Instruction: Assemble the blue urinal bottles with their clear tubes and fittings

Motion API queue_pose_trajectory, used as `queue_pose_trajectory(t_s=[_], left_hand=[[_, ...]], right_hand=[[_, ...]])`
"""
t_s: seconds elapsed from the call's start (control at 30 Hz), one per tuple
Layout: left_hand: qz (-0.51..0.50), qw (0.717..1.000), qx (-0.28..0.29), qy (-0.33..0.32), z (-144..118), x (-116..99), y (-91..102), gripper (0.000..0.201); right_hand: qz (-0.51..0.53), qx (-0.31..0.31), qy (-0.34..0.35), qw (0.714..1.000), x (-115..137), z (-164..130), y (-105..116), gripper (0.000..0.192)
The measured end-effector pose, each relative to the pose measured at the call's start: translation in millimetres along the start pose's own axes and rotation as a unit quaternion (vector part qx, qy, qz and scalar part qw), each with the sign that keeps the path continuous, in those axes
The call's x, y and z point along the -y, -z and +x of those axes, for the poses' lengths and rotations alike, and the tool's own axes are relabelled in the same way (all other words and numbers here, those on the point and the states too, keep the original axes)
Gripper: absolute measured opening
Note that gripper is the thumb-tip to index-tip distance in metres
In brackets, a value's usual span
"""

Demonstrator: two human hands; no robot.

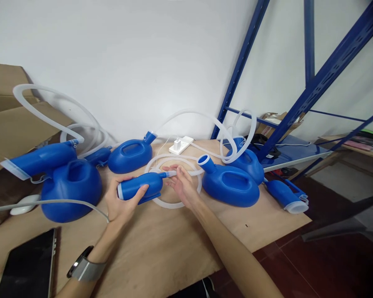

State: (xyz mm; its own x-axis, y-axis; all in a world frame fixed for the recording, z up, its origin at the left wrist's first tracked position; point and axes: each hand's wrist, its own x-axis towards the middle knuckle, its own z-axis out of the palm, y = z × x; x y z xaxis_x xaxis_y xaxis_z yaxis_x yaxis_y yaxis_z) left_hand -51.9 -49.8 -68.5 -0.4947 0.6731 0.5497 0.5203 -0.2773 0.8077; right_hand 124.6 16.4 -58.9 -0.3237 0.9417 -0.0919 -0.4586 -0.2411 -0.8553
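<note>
My left hand (122,201) grips a blue plastic funnel piece (141,186) lying sideways over the wooden table (161,244). My right hand (182,185) pinches the end of a translucent white tube (174,204) right at the funnel's narrow spout. The tube curls in a loop on the table under both hands. A blue plastic bottle (229,185) with an open neck sits just right of my right hand.
More blue bottles stand at the left (71,188), back centre (129,155) and right (248,160), with white tubes attached. A second blue funnel piece (286,196) lies near the table's right edge. A white power strip (180,145), a dark tablet (27,265), cardboard boxes (9,111) and blue shelving (298,111) surround them.
</note>
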Motion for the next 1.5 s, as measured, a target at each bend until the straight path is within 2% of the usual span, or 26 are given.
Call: queue_pose_trajectory(t_s=[0.2,0.3,0.4,0.47,0.53,0.6,0.67,0.87,1.03,1.2,1.3,1.5], left_hand=[[-0.003,0.997,0.026,0.077,1.6,0.0,-5.3,0.047],[-0.001,0.994,0.025,0.107,-2.5,2.7,-8.7,0.052],[0.010,0.995,0.004,0.095,-9.4,7.9,-11.6,0.053],[0.013,0.999,-0.002,0.044,-12.6,14.7,-12.4,0.054],[0.020,0.999,-0.005,-0.044,-13.3,22.0,-12.0,0.053],[0.028,0.989,-0.011,-0.143,-12.1,26.4,-11.0,0.052],[0.024,0.977,-0.013,-0.213,-10.2,25.7,-10.2,0.053],[-0.006,0.955,-0.017,-0.297,-4.8,12.7,-6.1,0.059],[0.008,0.937,0.010,-0.348,-2.4,16.6,-0.3,0.065],[-0.006,0.949,0.009,-0.316,-4.4,13.6,-1.7,0.066],[-0.004,0.959,0.001,-0.283,-4.8,11.1,-4.3,0.061],[0.042,0.994,-0.009,-0.099,-3.6,17.1,-7.3,0.053]], right_hand=[[0.031,-0.103,0.035,0.994,-7.3,5.6,0.0,0.055],[0.027,-0.117,0.034,0.992,-10.5,7.9,1.2,0.059],[0.028,-0.121,0.037,0.992,-13.2,9.1,1.9,0.061],[0.031,-0.120,0.039,0.992,-13.8,8.3,1.7,0.062],[0.033,-0.117,0.038,0.992,-13.3,6.2,1.2,0.062],[0.030,-0.112,0.034,0.993,-12.3,3.5,0.7,0.062],[0.026,-0.108,0.033,0.993,-11.5,1.0,0.5,0.062],[0.005,-0.098,0.042,0.994,-11.8,-2.8,2.0,0.061],[-0.011,-0.092,0.058,0.994,-13.2,-4.3,-1.0,0.057],[-0.019,-0.079,0.077,0.994,-10.7,-4.1,-4.0,0.056],[-0.025,-0.072,0.059,0.995,-6.5,-4.9,-4.1,0.055],[-0.070,-0.087,0.009,0.994,-0.5,-3.9,-1.5,0.062]])
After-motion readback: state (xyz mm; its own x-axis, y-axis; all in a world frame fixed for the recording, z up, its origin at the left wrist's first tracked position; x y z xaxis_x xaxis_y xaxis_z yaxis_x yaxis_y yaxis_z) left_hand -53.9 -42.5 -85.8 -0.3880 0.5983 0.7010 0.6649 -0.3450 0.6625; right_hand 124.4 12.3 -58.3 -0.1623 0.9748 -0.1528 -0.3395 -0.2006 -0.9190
